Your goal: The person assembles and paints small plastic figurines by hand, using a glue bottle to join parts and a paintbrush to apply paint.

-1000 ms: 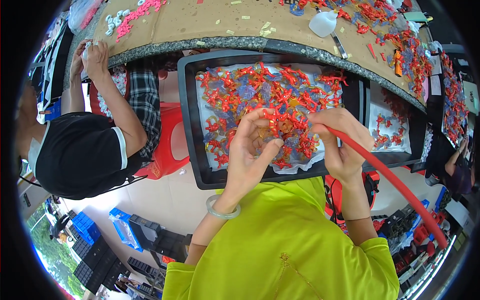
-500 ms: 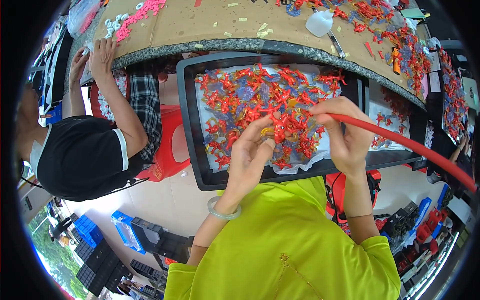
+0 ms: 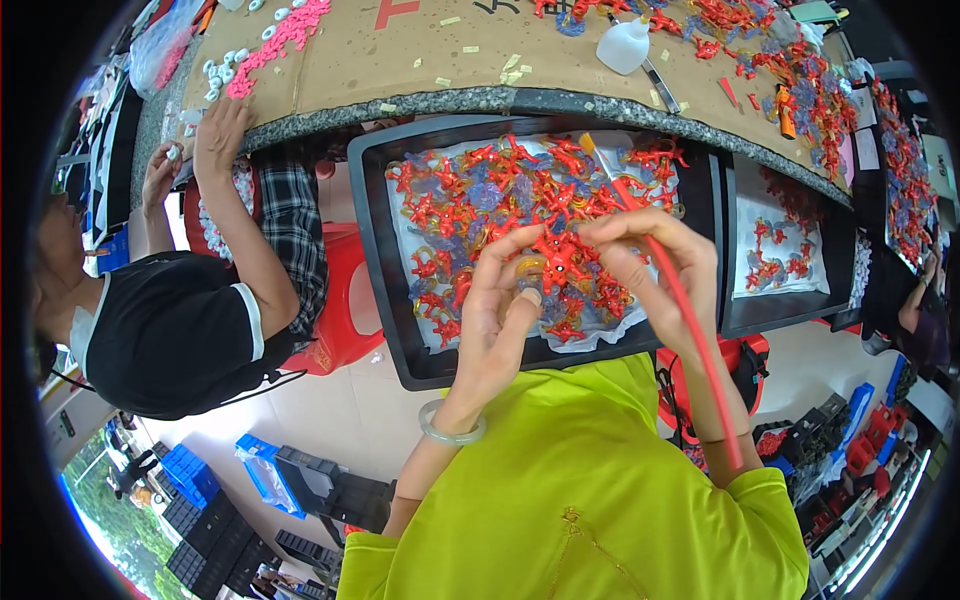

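Note:
My left hand (image 3: 492, 325), closed at thumb and forefinger, pinches a small red figure with dark-and-white eyes (image 3: 558, 262). A yellow translucent ring (image 3: 528, 268) shows beside the figure, next to my left fingertips. A long red-handled brush (image 3: 703, 355) lies in my right hand (image 3: 668, 275), its pale bristle tip pointing away from me over the pile. The right thumb and forefinger are at the figure's right side; whether they grip it I cannot tell. Beneath both hands, a black tray (image 3: 376, 262) lined with white sheet holds many red, yellow and purple translucent figures.
Beyond the tray, a cardboard-covered bench (image 3: 400, 70) carries a white bottle (image 3: 622, 48), a slim metal tool (image 3: 660, 88), an orange lighter-like object (image 3: 784, 112) and more figures. Another black tray (image 3: 775, 315) stands at right. At left, a co-worker's hand (image 3: 222, 140) rests near pink pieces (image 3: 275, 50).
The brush has swung in my right hand: its bristle end now points away over the tray and its handle runs back toward me. My right fingers have come closer to the figure.

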The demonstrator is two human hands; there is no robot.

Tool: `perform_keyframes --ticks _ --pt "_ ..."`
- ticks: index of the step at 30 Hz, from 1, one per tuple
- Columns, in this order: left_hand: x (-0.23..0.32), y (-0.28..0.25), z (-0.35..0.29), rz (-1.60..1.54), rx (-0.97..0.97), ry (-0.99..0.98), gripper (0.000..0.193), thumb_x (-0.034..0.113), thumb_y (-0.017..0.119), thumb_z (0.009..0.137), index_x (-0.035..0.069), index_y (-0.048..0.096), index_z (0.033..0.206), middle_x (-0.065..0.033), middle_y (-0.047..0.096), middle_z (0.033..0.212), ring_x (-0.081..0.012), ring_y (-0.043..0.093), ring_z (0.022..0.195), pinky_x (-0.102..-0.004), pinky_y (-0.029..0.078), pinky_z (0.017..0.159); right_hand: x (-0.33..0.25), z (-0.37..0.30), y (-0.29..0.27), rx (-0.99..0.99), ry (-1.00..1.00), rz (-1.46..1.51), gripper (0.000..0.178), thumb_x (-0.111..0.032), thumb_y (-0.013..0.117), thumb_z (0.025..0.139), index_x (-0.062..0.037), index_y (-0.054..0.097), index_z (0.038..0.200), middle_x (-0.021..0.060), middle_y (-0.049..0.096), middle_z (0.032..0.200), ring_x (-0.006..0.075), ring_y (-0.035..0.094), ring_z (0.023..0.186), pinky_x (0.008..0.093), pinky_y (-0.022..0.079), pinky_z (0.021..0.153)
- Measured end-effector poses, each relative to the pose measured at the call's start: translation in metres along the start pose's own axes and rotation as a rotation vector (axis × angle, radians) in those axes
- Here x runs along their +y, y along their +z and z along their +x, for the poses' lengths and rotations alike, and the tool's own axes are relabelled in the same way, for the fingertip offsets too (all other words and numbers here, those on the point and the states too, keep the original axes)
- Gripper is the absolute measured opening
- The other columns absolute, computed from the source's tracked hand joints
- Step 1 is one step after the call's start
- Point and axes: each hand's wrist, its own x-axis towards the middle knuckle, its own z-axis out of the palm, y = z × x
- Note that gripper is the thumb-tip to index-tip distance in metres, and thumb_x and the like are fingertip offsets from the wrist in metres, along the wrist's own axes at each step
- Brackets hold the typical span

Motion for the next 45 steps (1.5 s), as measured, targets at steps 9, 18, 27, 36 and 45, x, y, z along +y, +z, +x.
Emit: perform_keyframes --ticks 9,18,27,36,45 --pt "-0.009 -0.001 0.006 -0.061 -0.095 0.047 0.047 -0.005 0.043 0.085 0.002 0.037 0.131 -0.0135 0.052 0.126 -0.0119 0.051 0.109 -0.0248 0.042 0.084 0.019 -0.010 0.001 -0.002 -0.067 -0.037 0.025 0.012 0.070 0.073 -0.0020 0.049 0.075 0.0127 0.066 0.088 0.0173 0.065 0.089 0.0298 0.053 0.078" --pt "-0.008 0.000 0.009 -0.425 -0.177 -0.006 0.064 0.020 0.063 0.091 0.000 0.029 0.141 -0.0173 0.048 0.134 -0.0217 0.049 0.121 -0.0358 0.040 0.098 0.036 0.002 -0.009 -0.042 -0.207 0.198 0.031 0.022 0.057 0.074 -0.0039 0.040 0.069 0.0159 0.065 0.087 0.0206 0.062 0.089 0.0310 0.055 0.076" --pt "-0.015 -0.009 0.011 -0.197 -0.042 0.053 0.073 0.009 0.078 0.076 -0.003 0.039 0.137 -0.0104 0.055 0.120 -0.0164 0.055 0.109 -0.0271 0.048 0.088 0.032 0.002 -0.006 0.033 -0.227 0.114 0.032 0.012 0.065 0.078 -0.0070 0.039 0.074 0.0175 0.067 0.090 0.0195 0.064 0.090 0.0307 0.055 0.076" --pt "-0.011 0.004 0.006 -0.152 0.021 0.121 0.071 -0.005 0.076 0.072 -0.005 0.042 0.134 -0.0122 0.055 0.119 -0.0185 0.057 0.107 -0.0308 0.054 0.086 0.027 -0.001 0.006 0.174 -0.038 0.115 0.038 0.008 0.072 0.076 -0.0088 0.038 0.073 0.0138 0.066 0.084 0.0140 0.064 0.085 0.0284 0.054 0.075" --pt "-0.012 0.000 0.004 -0.181 0.014 0.110 0.069 -0.004 0.076 0.073 -0.006 0.042 0.133 -0.0151 0.055 0.121 -0.0202 0.058 0.107 -0.0321 0.055 0.085 0.028 0.002 0.007 0.145 0.001 0.172 0.038 0.007 0.071 0.077 -0.0096 0.037 0.072 0.0128 0.065 0.081 0.0114 0.063 0.079 0.0248 0.052 0.069"
